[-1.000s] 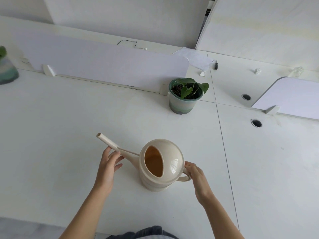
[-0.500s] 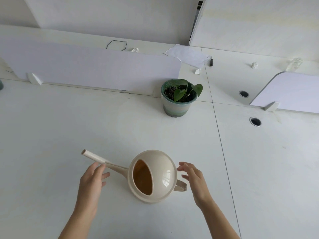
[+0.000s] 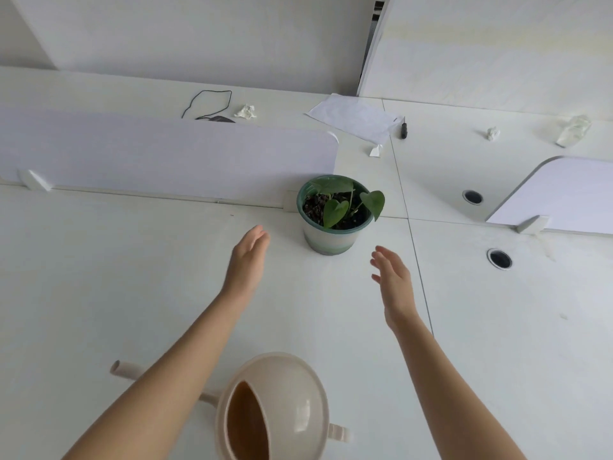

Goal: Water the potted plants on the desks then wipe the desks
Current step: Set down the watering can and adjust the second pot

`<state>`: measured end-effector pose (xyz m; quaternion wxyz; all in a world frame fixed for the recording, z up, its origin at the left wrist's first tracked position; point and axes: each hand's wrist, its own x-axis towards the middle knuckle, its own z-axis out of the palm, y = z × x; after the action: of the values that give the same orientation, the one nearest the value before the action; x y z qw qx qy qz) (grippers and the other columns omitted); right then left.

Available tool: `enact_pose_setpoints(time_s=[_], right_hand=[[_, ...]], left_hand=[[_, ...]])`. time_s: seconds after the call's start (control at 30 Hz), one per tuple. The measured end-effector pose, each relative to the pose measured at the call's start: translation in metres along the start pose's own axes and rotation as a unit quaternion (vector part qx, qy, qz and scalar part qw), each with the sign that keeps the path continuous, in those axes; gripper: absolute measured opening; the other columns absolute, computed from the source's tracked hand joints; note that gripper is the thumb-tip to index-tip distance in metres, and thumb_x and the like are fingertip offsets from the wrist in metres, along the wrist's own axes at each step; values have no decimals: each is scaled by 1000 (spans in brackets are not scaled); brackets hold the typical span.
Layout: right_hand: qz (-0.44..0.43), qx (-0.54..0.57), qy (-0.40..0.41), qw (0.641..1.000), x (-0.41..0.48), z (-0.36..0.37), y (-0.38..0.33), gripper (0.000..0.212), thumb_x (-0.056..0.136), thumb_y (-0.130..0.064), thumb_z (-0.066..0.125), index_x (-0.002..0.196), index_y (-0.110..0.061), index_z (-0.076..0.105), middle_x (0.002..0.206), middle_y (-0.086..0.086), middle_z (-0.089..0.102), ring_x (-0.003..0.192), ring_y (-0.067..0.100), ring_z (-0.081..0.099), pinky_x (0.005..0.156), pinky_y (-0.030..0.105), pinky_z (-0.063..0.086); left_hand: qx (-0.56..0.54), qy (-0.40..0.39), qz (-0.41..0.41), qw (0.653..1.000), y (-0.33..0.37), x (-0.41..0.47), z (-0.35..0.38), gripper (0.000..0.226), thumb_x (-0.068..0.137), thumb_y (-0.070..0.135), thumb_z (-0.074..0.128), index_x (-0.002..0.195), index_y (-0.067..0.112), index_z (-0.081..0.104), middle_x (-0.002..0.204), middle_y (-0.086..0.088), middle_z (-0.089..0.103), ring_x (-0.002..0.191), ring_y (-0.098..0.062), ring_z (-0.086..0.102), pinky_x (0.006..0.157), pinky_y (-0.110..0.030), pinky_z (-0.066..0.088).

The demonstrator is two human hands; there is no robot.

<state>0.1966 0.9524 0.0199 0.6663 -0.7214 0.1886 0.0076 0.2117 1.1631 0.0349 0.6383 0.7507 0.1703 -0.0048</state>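
Beige plastic watering can (image 3: pixel 275 410) stands on the white desk (image 3: pixel 99 277), near the person. Both hands, left hand (image 3: pixel 247 257) and right hand (image 3: pixel 393 280), reach with released grip, empty, either side of the potted plant (image 3: pixel 336 214).

The watering can (image 3: pixel 275 406) gets chopped off by the near edge, and the left forearm covers the middle of its spout. Far right, that crumpled clear thing (image 3: pixel 574 129) is too blurry to identify.

Bright, even, soft daylight; faint shadows, wide-angle bending at edges, slight motion blur.
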Motion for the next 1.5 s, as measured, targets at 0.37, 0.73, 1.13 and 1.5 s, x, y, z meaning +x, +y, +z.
enact_pose_setpoints(time_s=[0.37,0.73,1.13,1.5], right_hand=[[-43,48,-32,997,70,30,1,42,96,-14,33,137,-24,39,116,-22,51,97,-25,43,71,-9,35],[-55,8,-65,996,100,15,-12,43,98,-15,29,141,-20,30,124,-23,42,122,4,36,101,23,27],[-23,39,-30,999,98,22,-8,48,95,-11,26,142,-19,27,132,-14,43,123,2,40,99,17,29],[-24,59,-29,998,83,29,-3,44,95,-11,26,132,-32,33,108,-32,43,100,-15,41,91,19,30]], left_hand=[[-92,-165,-44,981,-3,100,74,86,71,68,37,146,29,23,154,9,27,140,-7,25,116,-39,21],[-110,-193,-32,974,-26,80,74,79,77,55,33,149,30,11,156,13,18,142,-5,17,115,-34,14],[-115,-181,-41,976,-1,84,87,87,74,59,42,148,20,18,153,10,26,139,-4,25,117,-32,17],[-130,-155,-42,979,-1,96,84,52,95,43,23,139,21,40,140,9,45,129,-6,36,111,-35,24]])
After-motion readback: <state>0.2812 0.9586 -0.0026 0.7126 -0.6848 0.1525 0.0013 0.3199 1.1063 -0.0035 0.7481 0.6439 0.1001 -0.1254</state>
